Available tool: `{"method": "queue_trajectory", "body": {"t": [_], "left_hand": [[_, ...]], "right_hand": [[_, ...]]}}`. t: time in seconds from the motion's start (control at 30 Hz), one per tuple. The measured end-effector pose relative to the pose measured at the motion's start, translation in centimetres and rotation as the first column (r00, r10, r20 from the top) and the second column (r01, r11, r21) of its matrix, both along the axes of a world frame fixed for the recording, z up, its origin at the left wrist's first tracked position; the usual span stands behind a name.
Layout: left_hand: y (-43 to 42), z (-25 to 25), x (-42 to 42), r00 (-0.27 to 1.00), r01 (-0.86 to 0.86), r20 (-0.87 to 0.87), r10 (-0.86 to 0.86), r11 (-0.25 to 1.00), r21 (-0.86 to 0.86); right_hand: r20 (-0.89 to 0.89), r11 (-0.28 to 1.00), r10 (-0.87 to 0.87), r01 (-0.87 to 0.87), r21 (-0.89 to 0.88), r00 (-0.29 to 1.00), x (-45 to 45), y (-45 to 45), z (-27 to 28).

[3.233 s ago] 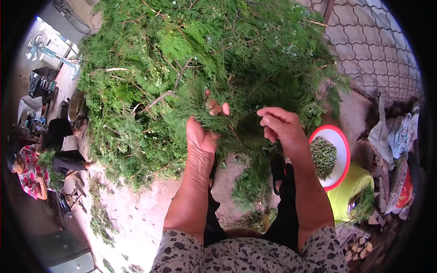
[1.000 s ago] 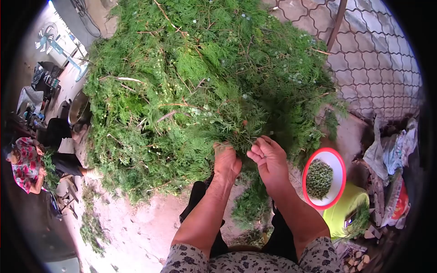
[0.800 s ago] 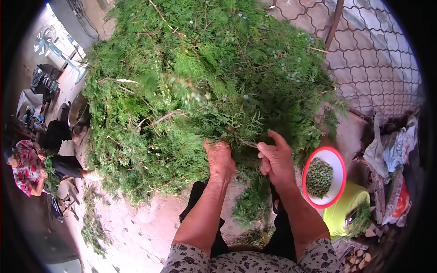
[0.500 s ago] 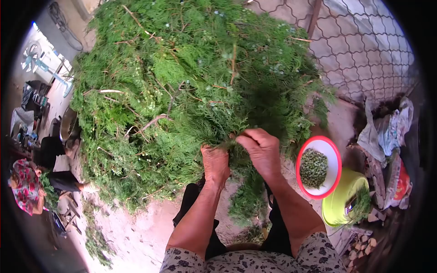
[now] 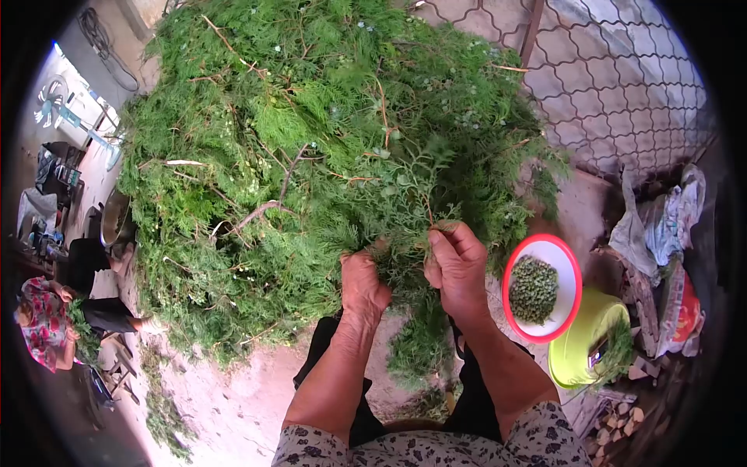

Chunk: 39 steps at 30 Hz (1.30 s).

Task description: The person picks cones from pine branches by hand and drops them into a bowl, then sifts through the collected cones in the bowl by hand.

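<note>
A large heap of green conifer branches (image 5: 272,117) fills the middle of the view. At its near edge my left hand (image 5: 364,284) is closed round a bunch of green sprigs (image 5: 401,249). Just right of it, my right hand (image 5: 457,265) pinches the thin stem of a leafy sprig (image 5: 424,175), which points up and away over the heap. A small gap separates the two hands. To the right stands a white bowl with a red rim (image 5: 571,292), holding small green cones (image 5: 534,289).
Under the bowl is a yellow-green tub (image 5: 576,358). Wire mesh (image 5: 622,93) stands at upper right, with plastic sacks (image 5: 669,226) and cut wood (image 5: 618,424) below. At far left a person in a floral shirt (image 5: 43,319) sits holding greenery, near a fan (image 5: 54,101).
My right hand has gone from bare pinching beside the left hand to holding a leafy sprig upright by its stem. The left hand keeps its bunch. The view has shifted slightly.
</note>
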State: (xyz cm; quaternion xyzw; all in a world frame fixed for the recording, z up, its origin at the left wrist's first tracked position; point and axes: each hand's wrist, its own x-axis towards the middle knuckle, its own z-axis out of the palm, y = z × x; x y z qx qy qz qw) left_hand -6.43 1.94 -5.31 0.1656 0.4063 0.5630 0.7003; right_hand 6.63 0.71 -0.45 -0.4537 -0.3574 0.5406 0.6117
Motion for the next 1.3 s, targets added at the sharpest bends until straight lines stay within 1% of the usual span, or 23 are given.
{"method": "queue_trajectory", "body": {"t": [0.03,0.07,0.13,0.17,0.2,0.23,0.27,0.3,0.33,0.37,0.47,0.57,0.6,0.67,0.7,0.73,0.8,0.83,0.93,1.03,1.13,1.23,1.3], "left_hand": [[0.1,0.4,0.1,0.958,-0.026,0.279,0.069,0.988,-0.155],[0.2,0.4,0.2,0.958,-0.024,0.280,0.066,0.988,-0.152],[-0.1,0.4,0.3,0.994,-0.090,0.047,0.094,0.992,-0.088],[-0.2,-0.2,0.4,0.994,-0.089,0.048,0.093,0.992,-0.087],[-0.2,-0.7,0.5,0.973,-0.049,-0.223,0.061,0.997,0.062],[-0.2,-1.0,0.6,0.875,0.032,-0.479,0.066,0.981,0.194],[-0.1,-1.2,0.8,0.875,0.034,-0.479,0.064,0.981,0.192],[0.0,0.0,1.3,0.983,-0.114,-0.139,0.121,0.992,0.054],[0.0,0.9,1.7,0.953,-0.200,0.206,0.224,0.971,-0.129],[-0.3,1.5,1.9,0.953,-0.199,0.205,0.223,0.971,-0.130],[-0.6,1.9,2.3,0.975,-0.158,0.151,0.165,0.986,-0.055],[-0.7,1.3,2.6,0.959,-0.166,0.220,0.179,0.983,-0.078],[-0.8,1.6,2.8,0.976,-0.166,0.134,0.171,0.985,-0.052],[-0.8,1.9,3.2,0.985,-0.162,0.046,0.163,0.986,-0.029],[-0.8,1.9,3.3,0.984,-0.169,0.054,0.171,0.985,-0.034],[-0.8,1.9,3.4,0.982,-0.177,0.060,0.179,0.983,-0.039],[-0.8,0.9,3.4,0.979,-0.186,0.081,0.189,0.982,-0.039],[-0.8,0.5,3.4,0.975,-0.196,0.103,0.198,0.980,-0.038],[-0.9,0.4,3.4,0.959,-0.241,0.131,0.251,0.967,-0.084],[-0.9,-0.5,2.8,0.953,-0.161,0.254,0.164,0.986,-0.030],[-0.6,-0.2,2.6,0.918,-0.190,0.336,0.208,0.978,-0.088],[-0.5,1.6,2.9,0.947,-0.240,0.200,0.253,0.967,-0.088],[-0.6,1.4,2.3,0.954,-0.215,0.197,0.228,0.973,-0.088]], "right_hand": [[-0.104,0.999,0.043,-0.043,-0.001,0.994,0.4,0.1,-0.2],[-0.207,0.996,0.086,-0.087,0.005,0.975,0.6,0.3,-0.2],[-0.250,0.998,0.066,-0.067,0.006,0.966,0.6,0.3,0.2],[-0.294,0.999,0.047,-0.049,0.000,0.955,0.6,0.2,0.4],[-0.293,0.999,0.047,-0.049,0.000,0.955,0.6,0.2,0.6],[-0.172,1.000,-0.026,0.024,-0.014,0.985,0.6,0.2,0.8],[-0.048,0.995,-0.100,0.099,-0.019,0.994,0.6,0.2,0.8],[-0.049,0.995,-0.101,0.100,-0.020,0.994,0.5,0.2,0.6],[0.186,0.983,-0.181,0.170,0.074,0.966,0.4,0.2,0.2],[0.402,0.960,-0.269,0.213,0.181,0.875,0.3,0.2,-0.1],[0.509,0.920,-0.374,0.241,0.309,0.775,0.3,0.4,-0.3],[0.490,0.915,-0.401,0.308,0.262,0.774,1.3,1.5,-1.0],[0.490,0.915,-0.401,0.308,0.262,0.774,1.4,1.6,-1.3],[0.578,0.911,-0.404,0.256,0.323,0.709,1.7,1.9,-1.9],[0.665,0.857,-0.477,0.136,0.497,0.574,1.7,2.1,-2.1],[0.666,0.858,-0.475,0.136,0.495,0.575,1.5,2.0,-2.2],[0.796,0.845,-0.459,-0.084,0.529,0.394,0.6,1.4,-2.0],[0.844,0.894,-0.353,-0.122,0.432,0.404,0.3,0.7,-1.3],[0.895,0.893,-0.290,-0.241,0.381,0.339,0.2,0.4,-0.8],[0.900,0.876,-0.317,-0.272,0.399,0.300,-0.1,0.2,-0.8],[0.900,0.860,-0.338,-0.299,0.413,0.274,-0.3,0.1,-0.8],[0.891,0.851,-0.321,-0.316,0.420,0.321,-0.3,0.0,-0.7],[0.884,0.848,-0.297,-0.325,0.418,0.361,0.1,0.1,-0.5]]}}
